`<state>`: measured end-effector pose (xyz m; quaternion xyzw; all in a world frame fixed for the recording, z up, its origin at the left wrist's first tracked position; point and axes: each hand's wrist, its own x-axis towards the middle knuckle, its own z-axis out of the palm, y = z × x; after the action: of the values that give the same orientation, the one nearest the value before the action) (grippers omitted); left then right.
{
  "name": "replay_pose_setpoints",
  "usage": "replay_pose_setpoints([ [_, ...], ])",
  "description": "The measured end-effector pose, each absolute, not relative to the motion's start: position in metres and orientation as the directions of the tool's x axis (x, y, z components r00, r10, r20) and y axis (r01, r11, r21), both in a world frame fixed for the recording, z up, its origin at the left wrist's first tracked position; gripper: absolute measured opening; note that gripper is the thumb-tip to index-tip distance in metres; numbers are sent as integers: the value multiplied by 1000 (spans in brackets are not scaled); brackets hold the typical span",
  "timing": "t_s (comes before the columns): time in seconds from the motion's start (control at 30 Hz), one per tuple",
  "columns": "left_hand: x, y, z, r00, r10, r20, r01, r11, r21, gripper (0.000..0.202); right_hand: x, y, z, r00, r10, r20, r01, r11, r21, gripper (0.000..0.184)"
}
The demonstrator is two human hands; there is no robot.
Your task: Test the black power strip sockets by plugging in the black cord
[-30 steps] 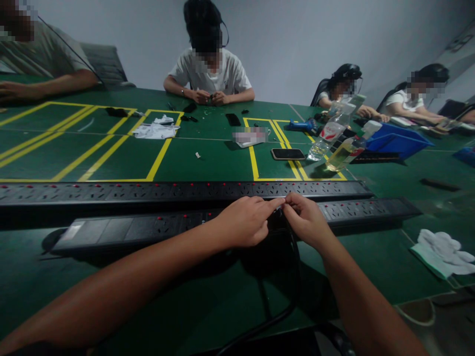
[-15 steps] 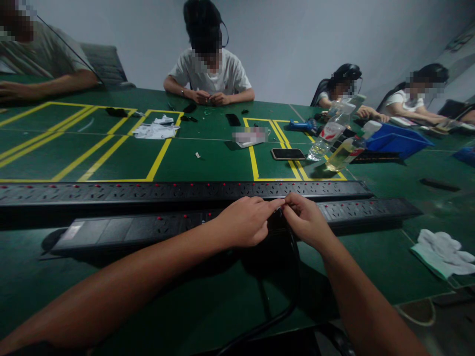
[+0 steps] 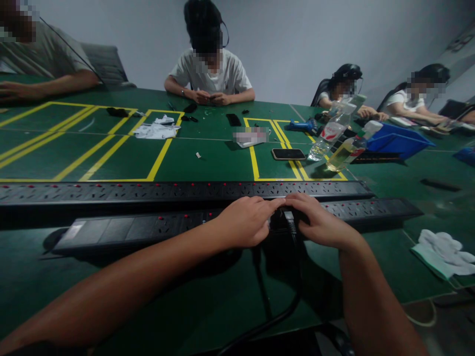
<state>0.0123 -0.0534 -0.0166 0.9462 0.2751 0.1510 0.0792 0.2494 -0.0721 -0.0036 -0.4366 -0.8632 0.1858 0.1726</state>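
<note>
A long black power strip (image 3: 122, 232) with red-lit sockets lies in front of me. My left hand (image 3: 245, 220) is closed over its middle, thumb side towards the plug. A black plug (image 3: 289, 217) with a ribbed neck sits at the strip between my hands, and its cable (image 3: 297, 277) hangs down towards the table edge. My right hand (image 3: 321, 217) bends over the strip just right of the plug, fingers curled at the far edge and their tips meeting my left fingers. The spot beneath my fingers is partly hidden.
Behind lies a second long power strip (image 3: 178, 193). Further back are a phone (image 3: 288, 154), two bottles (image 3: 345, 153), a blue bin (image 3: 397, 141) and white crumpled cloth (image 3: 156, 129). White gloves (image 3: 443, 252) lie at right. Several people sit around the green table (image 3: 222, 170).
My right hand has shifted from pinching near the plug to arching over the strip, its wrist swinging right. The plug and its neck now show more. My left hand has barely moved.
</note>
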Motion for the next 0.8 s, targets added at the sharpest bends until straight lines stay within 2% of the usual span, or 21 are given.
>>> replay_pose_setpoints([
  [0.13,12,-54,-17,786,571,236,517,-817,253,55,251,-78,-8,-589,806,62,754,575,-317,78],
  [0.27,12,-54,-19,782,573,245,524,-817,239,55,242,-76,-16,-553,833,33,818,550,-166,74],
  [0.37,12,-56,-17,787,573,226,529,-817,229,54,241,-71,-15,-562,827,7,822,559,-106,69],
  [0.53,10,-61,-9,814,557,166,524,-827,206,56,259,-70,-10,-552,834,5,829,549,-108,66],
  [0.8,8,-57,-9,807,566,169,526,-818,231,56,273,-67,-12,-480,876,-35,862,464,-204,65],
])
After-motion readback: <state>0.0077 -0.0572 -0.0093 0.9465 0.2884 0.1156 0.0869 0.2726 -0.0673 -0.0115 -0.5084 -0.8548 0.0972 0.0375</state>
